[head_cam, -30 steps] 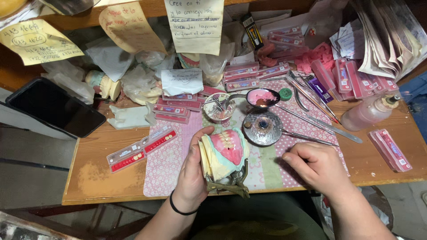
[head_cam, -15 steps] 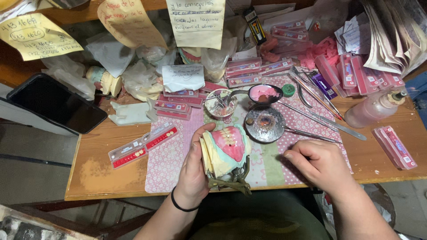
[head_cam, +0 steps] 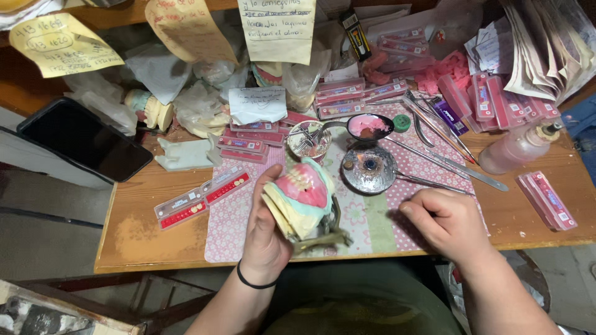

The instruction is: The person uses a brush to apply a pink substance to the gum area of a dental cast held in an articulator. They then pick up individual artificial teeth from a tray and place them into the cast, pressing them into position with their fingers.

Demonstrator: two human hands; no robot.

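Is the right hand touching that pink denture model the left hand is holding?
Apart. The head view shows the right hand resting on the mat, clear of the denture model.

Change since earlier views: right hand [head_cam: 448,221] shifted slightly toward the mat centre, fist resting lower on the table; denture model [head_cam: 302,197] in left hand [head_cam: 266,231] tilted marginally, pink gum side more exposed.

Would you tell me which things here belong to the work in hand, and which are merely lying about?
In use: left hand, denture model, right hand, round metal dish.
Lying about: black phone, yellow note, spray bottle, tooth strips.
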